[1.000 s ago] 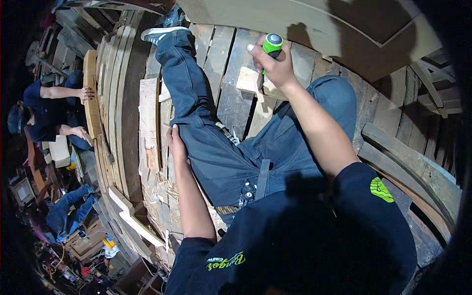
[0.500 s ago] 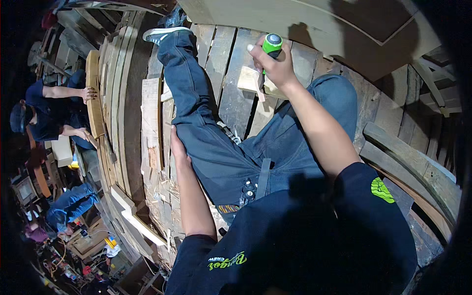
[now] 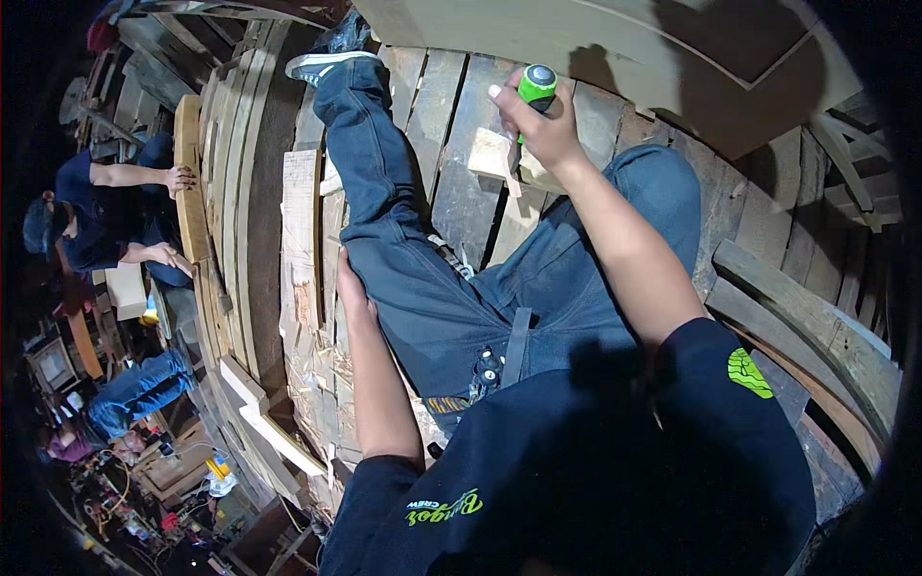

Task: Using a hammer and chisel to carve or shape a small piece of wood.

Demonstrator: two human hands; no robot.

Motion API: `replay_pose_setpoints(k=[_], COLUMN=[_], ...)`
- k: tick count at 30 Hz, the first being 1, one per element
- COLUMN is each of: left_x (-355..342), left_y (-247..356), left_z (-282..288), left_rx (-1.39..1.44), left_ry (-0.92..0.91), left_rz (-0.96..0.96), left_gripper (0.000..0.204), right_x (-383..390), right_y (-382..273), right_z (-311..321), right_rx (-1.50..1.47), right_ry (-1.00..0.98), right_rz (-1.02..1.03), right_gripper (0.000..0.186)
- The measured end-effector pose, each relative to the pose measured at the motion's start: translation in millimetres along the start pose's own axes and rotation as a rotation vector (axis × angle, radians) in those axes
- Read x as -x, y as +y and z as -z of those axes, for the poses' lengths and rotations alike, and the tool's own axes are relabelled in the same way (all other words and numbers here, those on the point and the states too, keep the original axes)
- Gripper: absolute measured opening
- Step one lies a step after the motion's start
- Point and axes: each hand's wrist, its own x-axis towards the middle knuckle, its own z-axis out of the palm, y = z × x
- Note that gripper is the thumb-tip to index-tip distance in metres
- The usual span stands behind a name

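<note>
My right hand is wrapped round a green-handled chisel, held upright with its blade down at a pale wooden block on the plank floor, just beyond my bent right leg. My left hand rests open against the outer side of my outstretched left leg. A long, rough pale board lies left of that leg, with wood shavings below it.
A co-worker on the left grips a yellowish plank beside long stacked boards. Another person in jeans is below, among clutter. A large panel is at the top, curved timber at my right.
My left hand has slipped a little further round the side of my leg. The person in jeans at lower left has shifted posture. My right hand and the chisel have barely moved.
</note>
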Motion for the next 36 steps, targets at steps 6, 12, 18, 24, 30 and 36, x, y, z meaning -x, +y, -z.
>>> replay_pose_setpoints(k=[6,12,18,24,30,36], left_x=[-1.0,-7.7,-0.9,12.9,70.1,142.8], left_y=[-0.7,-4.4,-7.3,-3.0,-26.6,-50.4], left_z=[3.3,9.1,2.8,12.1,16.1,27.1], left_rx=[0.022,0.019,-0.018,-0.185,-0.777,-1.13], left_ry=[-0.052,-0.022,0.002,0.001,-0.005,-0.077], left_rz=[0.026,0.032,-0.02,-0.04,-0.5,-0.729], left_gripper=[0.051,0.051,0.051,0.052,0.064,0.078], right_x=[0.7,0.4,1.0,1.0,3.0,2.4], right_y=[-0.9,-2.6,0.6,-1.6,-1.3,-2.1], right_z=[-3.4,-3.6,0.3,-4.9,-2.3,-8.4], right_rx=[-0.009,-0.021,0.02,-0.035,-0.042,-0.005], right_ry=[0.004,-0.022,-0.044,-0.004,-0.002,0.021], right_rz=[0.002,-0.017,0.003,-0.029,-0.024,-0.014], right_gripper=[0.022,0.013,0.019,0.018,0.017,0.019])
